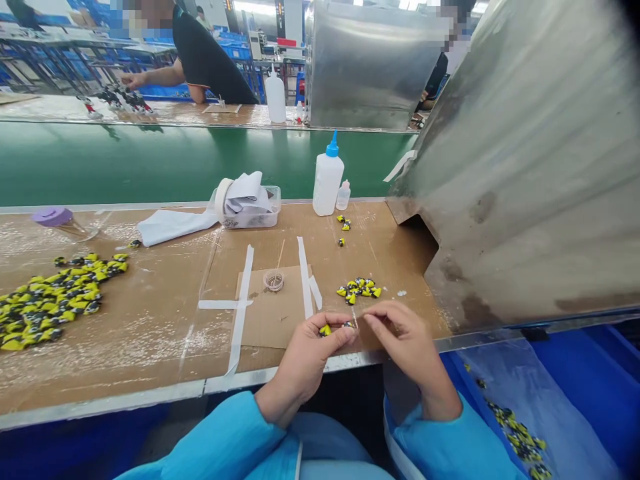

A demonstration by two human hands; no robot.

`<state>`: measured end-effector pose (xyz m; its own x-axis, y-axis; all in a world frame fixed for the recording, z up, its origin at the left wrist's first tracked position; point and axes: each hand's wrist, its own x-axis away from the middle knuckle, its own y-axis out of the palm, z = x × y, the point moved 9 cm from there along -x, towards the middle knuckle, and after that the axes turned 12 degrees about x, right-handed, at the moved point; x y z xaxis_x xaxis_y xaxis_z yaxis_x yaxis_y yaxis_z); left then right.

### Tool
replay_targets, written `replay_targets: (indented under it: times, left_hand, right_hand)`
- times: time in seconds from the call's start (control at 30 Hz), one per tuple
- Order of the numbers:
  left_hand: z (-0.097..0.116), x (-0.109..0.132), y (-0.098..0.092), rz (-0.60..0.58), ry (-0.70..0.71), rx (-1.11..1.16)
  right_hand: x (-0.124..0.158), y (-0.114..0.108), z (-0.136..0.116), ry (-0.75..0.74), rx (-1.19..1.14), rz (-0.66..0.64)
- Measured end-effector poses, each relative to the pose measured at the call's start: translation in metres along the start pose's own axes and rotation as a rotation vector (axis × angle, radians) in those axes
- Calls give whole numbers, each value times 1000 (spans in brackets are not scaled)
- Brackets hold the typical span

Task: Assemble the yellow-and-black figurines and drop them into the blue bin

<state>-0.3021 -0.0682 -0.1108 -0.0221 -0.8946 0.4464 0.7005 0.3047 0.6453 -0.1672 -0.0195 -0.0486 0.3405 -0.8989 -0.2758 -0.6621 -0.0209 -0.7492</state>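
Observation:
Close to the table's front edge, my left hand [313, 350] pinches a small yellow-and-black figure part [326, 330] between thumb and fingers. My right hand [407, 340] is just to its right, thumb and forefinger pressed together and slightly blurred; what they hold, if anything, is too small to make out. A thin pale sliver [354, 313] shows between the two hands. Just beyond them lies a small cluster of similar yellow-and-black parts [359, 290]. A small round dish [273, 281] with a thin stick in it rests on a cardboard piece [270, 327] to the left.
A large pile of parts [55, 300] covers the left. White bottles [327, 183], a clear tub with cloth [250, 207] and a purple-lidded jar [53, 217] stand along the green belt [175, 163]. A metal housing [525, 200] and blue bin [590, 367] are right; a person works opposite.

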Motion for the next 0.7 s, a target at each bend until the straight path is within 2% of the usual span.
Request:
replay_targets:
  times: [0.1, 0.2, 0.33, 0.43, 0.57, 0.63, 0.7]
  left_hand:
    - [3, 0, 1, 11, -12, -7]
    - [6, 0, 4, -9, -12, -15]
    - [7, 0, 4, -19, -22, -8]
    - [6, -1, 3, -21, -28, 30]
    - [2, -3, 9, -77, -58, 106]
    - [0, -2, 15, -134, -90, 153]
    - [-1, -1, 19, -175, -112, 186]
  right_hand:
    - [-11, -13, 30, 129, 198, 143]
    - [-21, -5, 43, 137, 340, 127]
    - [-22, 0, 45, 166, 320, 132]
    - [-15, 1, 42, 220, 50, 117]
    - [-4, 21, 24, 237, -487, -33]
    - [1, 32, 13, 220, -644, -94]
    - [4, 40, 6, 202, -695, -115]
